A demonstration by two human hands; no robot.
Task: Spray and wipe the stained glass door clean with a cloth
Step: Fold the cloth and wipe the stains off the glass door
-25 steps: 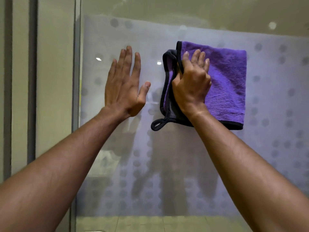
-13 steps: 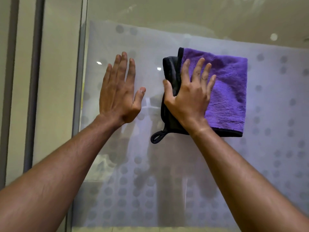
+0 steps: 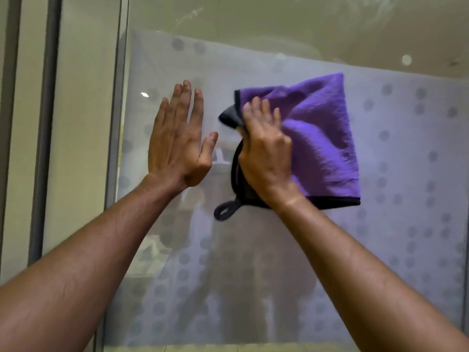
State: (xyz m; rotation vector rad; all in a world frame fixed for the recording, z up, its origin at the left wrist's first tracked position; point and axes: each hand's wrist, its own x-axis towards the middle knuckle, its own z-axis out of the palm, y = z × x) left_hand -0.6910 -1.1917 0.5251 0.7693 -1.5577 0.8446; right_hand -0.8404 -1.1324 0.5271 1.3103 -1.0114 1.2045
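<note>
A purple cloth (image 3: pixel 324 148) with black edging and a dark hanging loop (image 3: pixel 224 210) lies against the frosted, dot-patterned glass door (image 3: pixel 401 224). My right hand (image 3: pixel 266 153) lies on the cloth's left part with bent fingers, bunching the fabric and gripping its left edge against the glass. The cloth is rumpled and its top right corner stands up. My left hand (image 3: pixel 177 141) presses flat on the glass just left of the cloth, fingers straight and pointing up. No spray bottle is in view.
The door's metal frame edge (image 3: pixel 114 123) runs vertically at the left, with a pale wall panel and a dark strip (image 3: pixel 48 123) beyond it. Above the frosted band the glass is transparent. A tiled floor shows at the bottom.
My right hand went from flat and spread on the cloth to bent fingers bunching it, and the cloth turned and crumpled. My left hand stayed flat on the glass.
</note>
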